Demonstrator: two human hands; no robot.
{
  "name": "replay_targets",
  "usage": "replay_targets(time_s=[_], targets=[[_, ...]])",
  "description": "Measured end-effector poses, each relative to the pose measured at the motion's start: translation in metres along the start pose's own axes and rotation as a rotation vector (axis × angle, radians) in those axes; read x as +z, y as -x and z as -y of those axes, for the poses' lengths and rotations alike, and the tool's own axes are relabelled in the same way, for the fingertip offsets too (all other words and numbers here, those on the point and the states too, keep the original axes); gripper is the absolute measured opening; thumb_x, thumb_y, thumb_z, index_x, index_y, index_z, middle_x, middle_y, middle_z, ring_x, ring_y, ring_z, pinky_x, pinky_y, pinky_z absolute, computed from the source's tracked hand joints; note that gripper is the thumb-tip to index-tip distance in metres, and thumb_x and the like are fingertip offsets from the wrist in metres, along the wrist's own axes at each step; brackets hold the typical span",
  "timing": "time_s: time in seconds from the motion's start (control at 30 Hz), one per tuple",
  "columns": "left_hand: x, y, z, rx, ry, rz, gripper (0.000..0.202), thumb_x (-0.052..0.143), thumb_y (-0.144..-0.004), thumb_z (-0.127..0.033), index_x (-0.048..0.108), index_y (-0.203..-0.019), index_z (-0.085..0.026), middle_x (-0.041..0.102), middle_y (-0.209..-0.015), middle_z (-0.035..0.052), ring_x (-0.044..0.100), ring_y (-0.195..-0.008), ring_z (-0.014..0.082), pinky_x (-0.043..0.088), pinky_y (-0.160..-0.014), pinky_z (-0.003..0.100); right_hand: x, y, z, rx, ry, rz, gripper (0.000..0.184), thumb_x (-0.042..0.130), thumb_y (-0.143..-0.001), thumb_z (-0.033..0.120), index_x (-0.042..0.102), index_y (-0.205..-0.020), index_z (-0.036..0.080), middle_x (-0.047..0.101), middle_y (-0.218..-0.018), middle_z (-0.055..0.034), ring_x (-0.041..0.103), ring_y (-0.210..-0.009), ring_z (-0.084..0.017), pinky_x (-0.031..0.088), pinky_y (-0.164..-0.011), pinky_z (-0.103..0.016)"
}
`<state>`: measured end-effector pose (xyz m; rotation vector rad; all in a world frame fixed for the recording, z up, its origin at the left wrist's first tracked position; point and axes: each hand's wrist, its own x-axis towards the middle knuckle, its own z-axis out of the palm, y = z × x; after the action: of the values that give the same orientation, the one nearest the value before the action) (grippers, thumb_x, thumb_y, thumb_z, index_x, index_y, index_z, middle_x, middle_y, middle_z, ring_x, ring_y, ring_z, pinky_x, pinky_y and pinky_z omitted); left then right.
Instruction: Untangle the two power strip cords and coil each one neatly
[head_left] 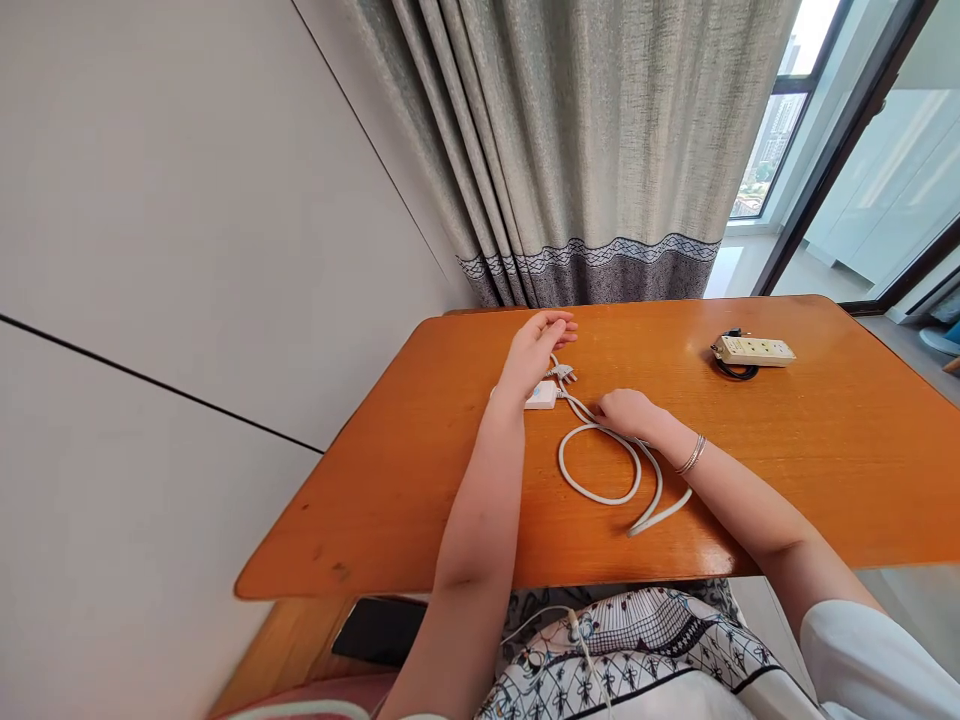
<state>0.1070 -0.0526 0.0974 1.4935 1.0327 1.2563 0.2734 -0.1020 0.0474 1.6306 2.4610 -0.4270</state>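
A white power cord (600,498) lies in loose loops on the wooden table. It leads to a white power strip (541,397), mostly hidden behind my left forearm. Its white plug (564,373) rests beside the strip's end. Just above and behind the plug is my left hand (534,348), fingers stretched out, with nothing visible in it. My right hand (628,412) is low over the table, its curled fingers closed at the cord where the loops meet; the fingertips are partly hidden.
A second, cream power strip (754,351) with a black cord wound near it lies at the table's (840,460) far right. A grey curtain (622,150) hangs behind the table, and a pale wall (187,250) borders the left. Below the front edge is a dark flat object (380,630).
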Motion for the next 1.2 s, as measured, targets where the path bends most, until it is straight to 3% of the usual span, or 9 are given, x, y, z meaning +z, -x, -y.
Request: replay_targets(time_s=[0.07, 0.23, 0.4, 0.53, 0.7, 0.83, 1.03, 1.1, 1.2], targets=[[0.001, 0.002, 0.0, 0.005, -0.043, 0.047, 0.024, 0.059, -0.089, -0.036, 0.066, -0.102, -0.017, 0.075, -0.106, 0.009, 0.071, -0.092, 0.0163, 0.053, -0.09, 0.032, 0.0, -0.001, 0.0, 0.005, 0.003, 0.007, 0.032, 0.048, -0.097, 0.023, 0.076, -0.11, 0.013, 0.076, -0.114, -0.0204, 0.073, -0.107, -0.031, 0.052, -0.083, -0.034], [0.005, 0.007, -0.001, 0.018, -0.149, 0.163, 0.023, 0.06, -0.089, -0.035, 0.065, -0.104, -0.018, 0.075, -0.111, 0.0097, 0.071, -0.096, 0.0184, 0.053, -0.094, 0.035, -0.003, 0.0, -0.003, 0.011, -0.016, 0.036, 0.031, 0.06, -0.094, 0.035, 0.076, -0.108, 0.014, 0.077, -0.113, -0.0191, 0.074, -0.103, -0.029, 0.052, -0.079, -0.031], [0.004, 0.008, 0.002, 0.002, -0.256, 0.26, 0.026, 0.059, -0.089, -0.038, 0.066, -0.105, -0.018, 0.075, -0.111, 0.0099, 0.071, -0.099, 0.0206, 0.054, -0.096, 0.038, -0.003, 0.001, -0.003, 0.007, -0.054, 0.022, 0.021, 0.064, -0.089, 0.025, 0.077, -0.099, 0.012, 0.077, -0.106, -0.0205, 0.073, -0.101, -0.029, 0.049, -0.078, -0.03], [-0.002, 0.005, 0.007, 0.007, -0.403, 0.275, 0.028, 0.055, -0.091, -0.038, 0.068, -0.107, -0.019, 0.075, -0.114, 0.0105, 0.07, -0.105, 0.0229, 0.054, -0.097, 0.04, -0.009, 0.002, -0.007, 0.026, -0.136, -0.104, 0.023, 0.061, -0.092, 0.023, 0.07, -0.11, 0.012, 0.077, -0.103, -0.0172, 0.073, -0.094, -0.026, 0.047, -0.074, -0.029], [-0.006, 0.002, 0.014, 0.025, -0.562, 0.235, 0.022, 0.055, -0.09, -0.03, 0.072, -0.101, -0.022, 0.076, -0.112, 0.0082, 0.069, -0.107, 0.0249, 0.051, -0.098, 0.038, -0.025, 0.01, -0.016, 0.006, -0.289, -0.36, 0.027, 0.042, -0.104, 0.025, 0.056, -0.124, 0.015, 0.075, -0.103, -0.0103, 0.067, -0.089, -0.018, 0.044, -0.078, -0.026], [-0.006, 0.003, 0.011, 0.099, -0.506, 0.222, 0.019, 0.059, -0.088, -0.036, 0.073, -0.088, -0.024, 0.076, -0.09, 0.004, 0.068, -0.085, 0.0219, 0.051, -0.077, 0.03, -0.035, 0.019, -0.024, -0.078, -0.501, -0.621, 0.021, 0.049, -0.1, 0.028, 0.06, -0.115, 0.017, 0.072, -0.092, -0.0062, 0.062, -0.076, -0.017, 0.041, -0.073, -0.026], [-0.003, 0.01, -0.005, 0.112, -0.336, 0.258, 0.03, 0.064, -0.085, -0.048, 0.065, -0.072, -0.021, 0.057, -0.06, -0.0018, 0.05, -0.055, 0.0137, 0.037, -0.053, 0.025, -0.044, 0.031, -0.033, -0.144, -0.585, -0.787, 0.024, 0.055, -0.096, 0.036, 0.063, -0.111, 0.019, 0.067, -0.084, -0.0024, 0.055, -0.069, -0.015, 0.038, -0.066, -0.025], [-0.002, 0.012, -0.01, 0.078, -0.21, 0.213, 0.032, 0.066, -0.084, -0.051, 0.062, -0.072, -0.021, 0.053, -0.056, -0.0033, 0.046, -0.05, 0.0119, 0.035, -0.051, 0.025, -0.049, 0.034, -0.039, -0.136, -0.57, -0.824, 0.023, 0.057, -0.095, 0.037, 0.064, -0.107, 0.019, 0.066, -0.081, -0.002, 0.054, -0.069, -0.015, 0.038, -0.067, -0.025], [-0.006, 0.011, -0.016, 0.062, 0.013, 0.042, 0.034, 0.067, -0.085, -0.052, 0.057, -0.073, -0.022, 0.048, -0.051, -0.0051, 0.041, -0.045, 0.0098, 0.031, -0.048, 0.024, -0.055, 0.039, -0.051, -0.086, -0.549, -0.871, 0.021, 0.055, -0.095, 0.036, 0.065, -0.099, 0.018, 0.064, -0.077, -0.0021, 0.053, -0.069, -0.015, 0.038, -0.068, -0.027]])
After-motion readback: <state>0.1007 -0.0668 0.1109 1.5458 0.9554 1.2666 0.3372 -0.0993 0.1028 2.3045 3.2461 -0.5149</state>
